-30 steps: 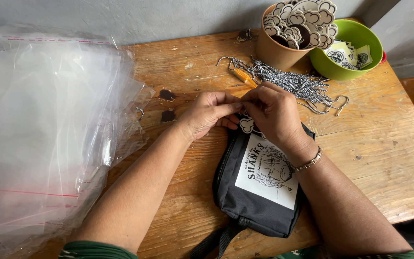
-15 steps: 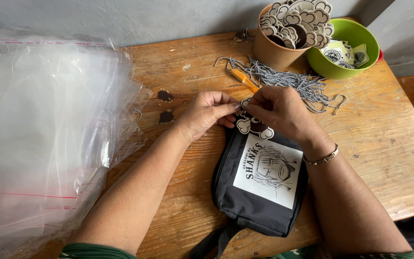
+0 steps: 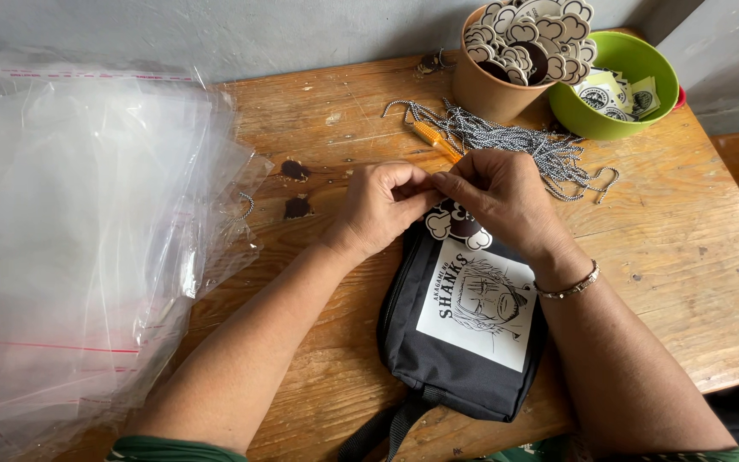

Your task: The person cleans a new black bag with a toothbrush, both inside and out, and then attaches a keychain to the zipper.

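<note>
At the top edge of the black pouch [image 3: 459,342], left hand [image 3: 382,205] and right hand [image 3: 502,201] pinch together on a skull-shaped tag [image 3: 455,224], seemingly fastening it; threading it through needs steady fingertips

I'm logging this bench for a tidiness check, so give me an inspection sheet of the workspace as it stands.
Surface: worn wooden table, stained and scratched.
Job's things: black pouch with a white printed panel; skull-shaped tag at its top edge.
Clutter: stack of clear plastic bags; brown cup of tags; green bowl of stickers; two dark tags.
Grippers: left hand and right hand meet above the pouch, fingers pinched together.
Cables: bundle of grey cords with metal hooks.
Surroundings: grey wall.
</note>
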